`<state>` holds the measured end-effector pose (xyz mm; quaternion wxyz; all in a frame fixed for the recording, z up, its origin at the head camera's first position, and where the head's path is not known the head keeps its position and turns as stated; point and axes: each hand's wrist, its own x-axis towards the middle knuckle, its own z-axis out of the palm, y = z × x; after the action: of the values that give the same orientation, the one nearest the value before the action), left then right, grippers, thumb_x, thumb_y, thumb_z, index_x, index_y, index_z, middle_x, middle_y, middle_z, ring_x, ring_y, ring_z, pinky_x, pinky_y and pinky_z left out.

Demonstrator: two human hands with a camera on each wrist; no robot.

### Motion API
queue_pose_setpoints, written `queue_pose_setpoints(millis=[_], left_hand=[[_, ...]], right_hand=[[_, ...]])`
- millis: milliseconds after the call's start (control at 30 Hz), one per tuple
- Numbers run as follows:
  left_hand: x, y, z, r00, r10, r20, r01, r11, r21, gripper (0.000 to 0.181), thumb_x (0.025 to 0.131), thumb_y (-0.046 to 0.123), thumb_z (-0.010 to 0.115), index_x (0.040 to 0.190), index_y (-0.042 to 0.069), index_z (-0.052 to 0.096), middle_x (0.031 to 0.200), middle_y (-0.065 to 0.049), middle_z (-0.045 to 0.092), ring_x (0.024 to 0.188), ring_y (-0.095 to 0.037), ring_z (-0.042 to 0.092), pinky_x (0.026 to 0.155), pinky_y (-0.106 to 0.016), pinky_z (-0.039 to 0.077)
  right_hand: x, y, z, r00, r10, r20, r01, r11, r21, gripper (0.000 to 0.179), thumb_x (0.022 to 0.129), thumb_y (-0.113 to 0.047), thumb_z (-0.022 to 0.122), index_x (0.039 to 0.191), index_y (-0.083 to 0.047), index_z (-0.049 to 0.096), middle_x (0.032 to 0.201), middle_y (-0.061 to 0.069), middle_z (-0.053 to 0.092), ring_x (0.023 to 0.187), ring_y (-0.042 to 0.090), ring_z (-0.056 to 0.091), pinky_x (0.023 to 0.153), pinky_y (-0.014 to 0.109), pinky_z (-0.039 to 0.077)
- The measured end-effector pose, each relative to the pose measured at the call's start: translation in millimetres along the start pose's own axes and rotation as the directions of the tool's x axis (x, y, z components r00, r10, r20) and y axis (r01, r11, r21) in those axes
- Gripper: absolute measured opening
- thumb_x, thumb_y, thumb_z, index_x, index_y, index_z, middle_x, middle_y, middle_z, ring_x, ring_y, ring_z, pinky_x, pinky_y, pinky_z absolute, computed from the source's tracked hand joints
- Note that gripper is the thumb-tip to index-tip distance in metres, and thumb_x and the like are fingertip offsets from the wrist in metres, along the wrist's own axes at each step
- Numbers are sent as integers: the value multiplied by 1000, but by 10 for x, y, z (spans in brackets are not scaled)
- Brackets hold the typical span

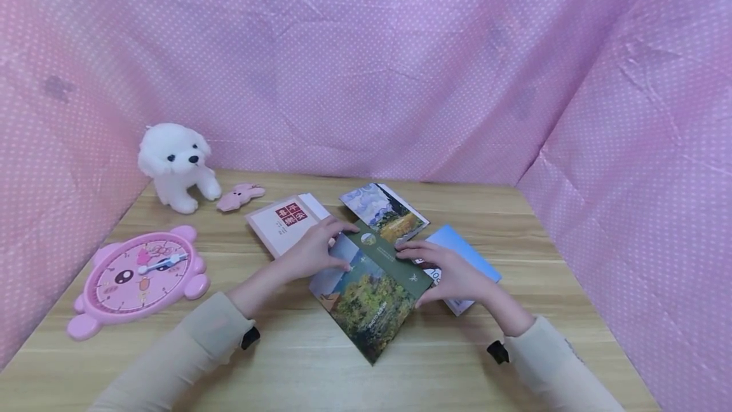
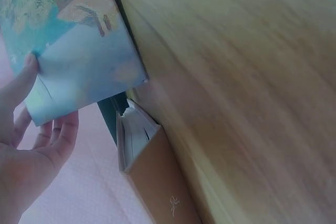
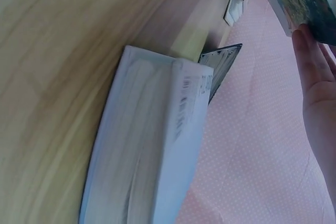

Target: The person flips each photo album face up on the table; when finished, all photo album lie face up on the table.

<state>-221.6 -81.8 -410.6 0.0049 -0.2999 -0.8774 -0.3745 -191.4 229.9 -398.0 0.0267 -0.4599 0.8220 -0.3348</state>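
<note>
Both hands hold a photo album [image 1: 372, 307] with a painted landscape cover and a dark green band, tilted over the middle of the table. My left hand [image 1: 313, 252] grips its upper left edge; in the left wrist view the thumb lies on the cover and the other fingers [image 2: 65, 132] curl beneath. My right hand [image 1: 454, 272] holds the opposite edge, fingers near the green band and thumb at the lower side. Under and around the album lie a pale book with red characters [image 1: 273, 227], a notebook with a painted cover [image 1: 380, 205] and a thick light blue book [image 3: 178, 156].
A pink animal-shaped clock [image 1: 134, 285] lies at the left of the wooden table [image 1: 320, 380]. Behind it sit a white plush dog [image 1: 177, 164] and a small pink plush toy [image 1: 240, 197]. Pink dotted cloth [image 1: 366, 81] hangs around the back and sides.
</note>
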Motion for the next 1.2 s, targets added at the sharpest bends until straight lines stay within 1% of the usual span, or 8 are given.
queue_pose_setpoints(millis=[200, 333, 467, 633, 833, 900, 1033, 1200], left_hand=[[10, 25, 10, 999, 9, -40, -11, 999, -49, 70, 67, 19, 86, 128, 21, 54, 122, -3, 51, 102, -21, 55, 76, -28, 54], [21, 58, 6, 997, 12, -71, -16, 998, -61, 71, 66, 16, 86, 129, 21, 53, 120, -2, 50, 102, -20, 54, 76, -27, 55], [39, 78, 0, 995, 24, -98, -31, 997, -67, 71, 67, 15, 85, 129, 20, 52, 123, -3, 49, 104, -20, 54, 76, -27, 55], [63, 81, 11, 988, 61, -143, -74, 994, -83, 70, 67, 14, 85, 129, 19, 52, 127, -6, 48, 105, -20, 54, 77, -27, 55], [120, 85, 33, 975, 113, -191, -135, 985, -106, 74, 65, 9, 86, 129, 17, 51, 123, -6, 48, 106, -20, 54, 79, -23, 54], [142, 87, 41, 971, 127, -203, -149, 984, -96, 76, 64, 8, 86, 130, 18, 50, 120, -6, 48, 105, -20, 55, 79, -22, 54], [167, 88, 57, 966, 140, -218, -162, 983, -88, 80, 63, 5, 86, 132, 18, 47, 118, -7, 48, 106, -21, 55, 80, -21, 54], [174, 86, 55, 969, 133, -206, -160, 979, -123, 82, 65, 5, 85, 135, 19, 45, 124, -9, 46, 110, -25, 54, 82, -24, 55]], right_hand=[[4, -46, -39, 999, 32, -13, -32, 999, 38, 88, 58, -27, 89, 135, -9, 50, 146, 9, 42, 126, 24, 47, 84, 30, 55], [8, -77, -57, 999, 35, -31, -34, 999, 28, 88, 57, -25, 89, 134, -9, 51, 142, 13, 46, 120, 23, 52, 83, 32, 55], [17, -90, -77, 998, 33, -58, -31, 999, 33, 85, 58, -24, 89, 133, -11, 53, 140, 13, 49, 118, 21, 53, 82, 30, 55], [25, -114, -119, 997, 31, -74, -26, 997, 68, 85, 57, -21, 90, 133, -11, 53, 141, 10, 48, 121, 17, 50, 83, 28, 55], [60, -159, -163, 997, 9, -73, -2, 995, 99, 88, 54, -16, 90, 132, -5, 51, 142, 17, 45, 118, 15, 51, 82, 29, 55], [67, -175, -174, 997, 6, -73, 2, 994, 105, 87, 54, -15, 90, 132, -4, 52, 142, 19, 43, 120, 16, 50, 83, 30, 55], [77, -213, -197, 998, 21, -66, -16, 996, 84, 83, 58, -20, 89, 131, -8, 53, 144, 13, 44, 125, 16, 47, 86, 31, 54], [90, -248, -212, 999, -5, -50, 6, 999, 32, 78, 63, -26, 87, 132, -11, 53, 144, 12, 44, 125, 22, 48, 84, 36, 55]])
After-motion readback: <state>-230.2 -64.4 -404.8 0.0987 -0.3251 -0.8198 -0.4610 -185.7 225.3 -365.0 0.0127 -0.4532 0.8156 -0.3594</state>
